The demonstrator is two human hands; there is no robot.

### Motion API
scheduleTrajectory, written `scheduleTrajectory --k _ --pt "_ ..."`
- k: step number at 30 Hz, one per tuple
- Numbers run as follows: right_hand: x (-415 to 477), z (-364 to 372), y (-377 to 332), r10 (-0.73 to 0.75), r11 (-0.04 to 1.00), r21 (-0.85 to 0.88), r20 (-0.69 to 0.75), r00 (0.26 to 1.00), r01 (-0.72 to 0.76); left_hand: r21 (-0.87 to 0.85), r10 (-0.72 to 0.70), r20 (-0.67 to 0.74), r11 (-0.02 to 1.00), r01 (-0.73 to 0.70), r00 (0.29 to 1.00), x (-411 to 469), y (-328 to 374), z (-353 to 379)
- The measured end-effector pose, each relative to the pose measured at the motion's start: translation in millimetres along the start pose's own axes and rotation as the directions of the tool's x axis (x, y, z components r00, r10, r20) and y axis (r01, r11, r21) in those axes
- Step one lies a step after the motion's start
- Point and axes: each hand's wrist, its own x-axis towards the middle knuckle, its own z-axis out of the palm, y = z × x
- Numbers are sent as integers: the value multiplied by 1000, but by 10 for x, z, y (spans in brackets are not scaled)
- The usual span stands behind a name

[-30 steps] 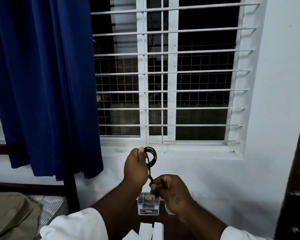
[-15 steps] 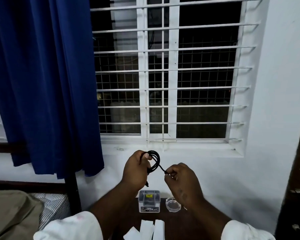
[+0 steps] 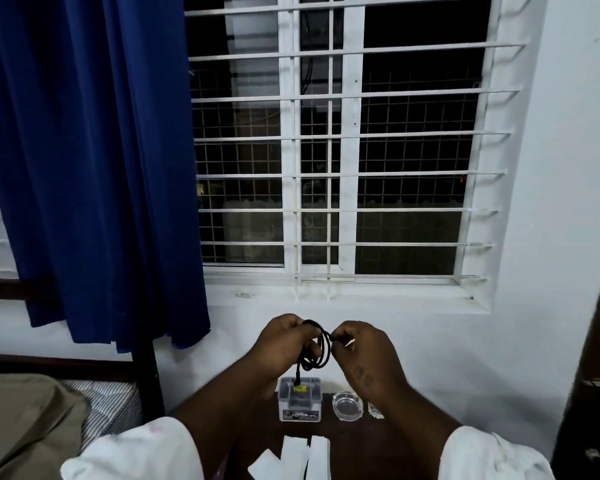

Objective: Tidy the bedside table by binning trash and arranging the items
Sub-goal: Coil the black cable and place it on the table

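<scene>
Hands raised before the window: the left hand [image 3: 280,344] grips a coiled black cable [image 3: 315,348], its fingers closed round the loops, while the right hand [image 3: 364,351] pinches the cable's end. Below, on the surface [image 3: 368,441], stand a box [image 3: 300,398] and a glass ashtray [image 3: 347,405].

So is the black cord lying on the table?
No, both hands, left hand and right hand, hold the coiled cord up in the air above the table.
</scene>
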Motion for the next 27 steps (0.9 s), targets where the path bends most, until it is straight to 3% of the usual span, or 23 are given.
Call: scheduleTrajectory --k 5,9,13,16,21,27 --pt "16 3 61 17 1000 21 -6 1000 -17 30 73 92 997 -76 993 20 -82 -34" --pt "47 10 24 100 963 243 76 992 -115 47 111 105 992 -116 988 21 -113 -35" --pt "15 6 -94 212 676 663 242 947 -321 37 145 79 988 -148 986 22 -132 -28" --pt "-46 45 -61 113 699 665 259 959 -262 75 165 61 983 -170 984 42 -149 -29" --pt "-53 69 -64 179 672 682 229 957 -289 194 214 20 957 -214 977 43 -167 -9" --pt "-65 110 -127 284 575 747 200 938 -334 519 353 53 790 -328 934 74 -305 -39"
